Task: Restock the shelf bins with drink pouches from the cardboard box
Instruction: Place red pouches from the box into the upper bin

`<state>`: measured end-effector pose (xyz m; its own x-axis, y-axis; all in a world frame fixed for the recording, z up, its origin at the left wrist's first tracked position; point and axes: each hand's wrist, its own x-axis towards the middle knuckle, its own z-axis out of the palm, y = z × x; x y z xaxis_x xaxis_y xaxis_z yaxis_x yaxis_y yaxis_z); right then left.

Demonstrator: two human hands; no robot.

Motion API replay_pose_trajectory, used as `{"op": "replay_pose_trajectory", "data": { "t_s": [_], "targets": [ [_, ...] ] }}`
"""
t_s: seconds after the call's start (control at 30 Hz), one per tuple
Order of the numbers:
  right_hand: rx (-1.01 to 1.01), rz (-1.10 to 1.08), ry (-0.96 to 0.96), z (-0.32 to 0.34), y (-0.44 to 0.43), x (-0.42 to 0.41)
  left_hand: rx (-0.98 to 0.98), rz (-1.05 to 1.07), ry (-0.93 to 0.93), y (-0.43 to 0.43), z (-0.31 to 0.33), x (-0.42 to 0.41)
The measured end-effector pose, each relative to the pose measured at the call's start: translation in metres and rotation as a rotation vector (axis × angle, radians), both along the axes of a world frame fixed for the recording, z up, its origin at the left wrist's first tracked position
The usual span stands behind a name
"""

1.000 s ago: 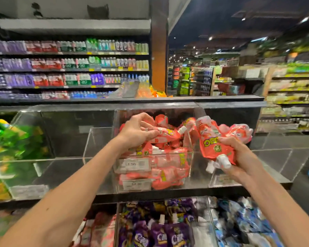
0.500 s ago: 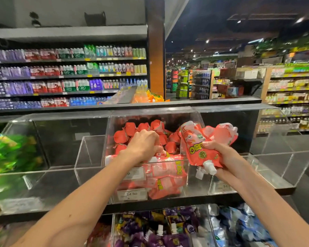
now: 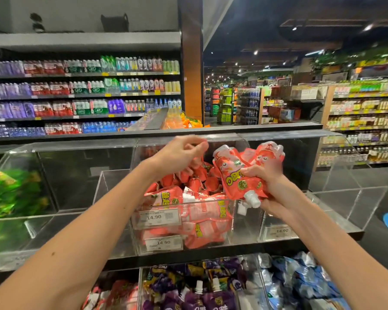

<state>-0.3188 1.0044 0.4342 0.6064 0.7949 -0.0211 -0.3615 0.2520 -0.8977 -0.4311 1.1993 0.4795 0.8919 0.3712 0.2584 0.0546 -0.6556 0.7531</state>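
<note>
Bins of clear plastic line the shelf (image 3: 188,258), and the middle bin (image 3: 244,220) is the one being worked. It looks more than half full: red pouches (image 3: 202,218) are heaped against its front wall and up toward the back. The left bin (image 3: 76,175) shows green pouches (image 3: 11,193) only at its far end, and no pouches show in the right bin (image 3: 356,209), so both probably need stock. Purple pouches (image 3: 211,298) and blue pouches (image 3: 300,285) sit in the tier below.

A held bunch (image 3: 238,173) of red pouches waits just right of the heap, clutched in the right hand (image 3: 267,177), spouts down. The left hand (image 3: 179,153) hovers over the heap, fingers loosely curled, nothing visibly in them. The box is out of view, so I cannot judge how much remains. A price tag (image 3: 155,218) reads 14.90.
</note>
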Motion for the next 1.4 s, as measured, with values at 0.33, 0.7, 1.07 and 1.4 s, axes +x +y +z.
{"op": "replay_pose_trajectory", "data": {
  "t_s": [0.33, 0.7, 1.07, 1.4],
  "targets": [
    [-0.175, -0.065, -0.376, 0.019, 0.029, -0.007, 0.261, 0.103, 0.117, 0.011, 0.001, -0.017],
    [-0.135, -0.249, -0.35, 0.014, 0.021, 0.008, 0.705, 0.5, 0.273, 0.016, -0.034, 0.007],
    [-0.129, -0.197, -0.354, 0.016, 0.029, -0.005, 0.593, 0.279, 0.314, 0.031, -0.04, 0.009],
    [-0.075, -0.029, -0.375, 0.026, 0.034, -0.015, 0.188, 0.11, -0.06, 0.03, 0.021, -0.027]
  ]
}}
